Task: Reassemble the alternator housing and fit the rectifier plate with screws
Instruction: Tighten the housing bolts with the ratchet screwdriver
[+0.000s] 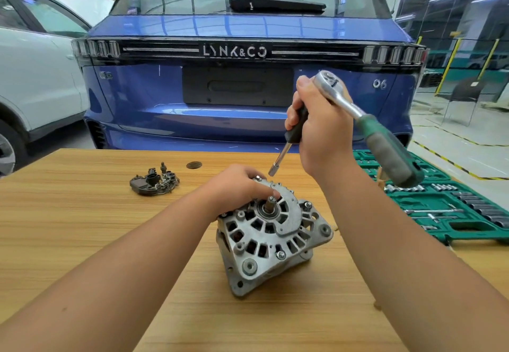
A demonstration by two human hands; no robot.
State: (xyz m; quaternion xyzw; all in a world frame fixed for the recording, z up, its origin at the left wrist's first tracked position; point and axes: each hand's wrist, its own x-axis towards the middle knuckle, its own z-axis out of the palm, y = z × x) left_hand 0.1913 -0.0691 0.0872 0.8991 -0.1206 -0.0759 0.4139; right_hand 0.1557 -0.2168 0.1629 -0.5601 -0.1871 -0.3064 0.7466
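While under the left hand (239,183) — alternator housing (271,234), gripped; right hand (321,128) above, clutching nut driver (289,145) and ratchet (369,128).

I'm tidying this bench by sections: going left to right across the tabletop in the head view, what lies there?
rectifier plate → dark round spot in the wood → alternator housing, gripped by the left hand → green socket set tray
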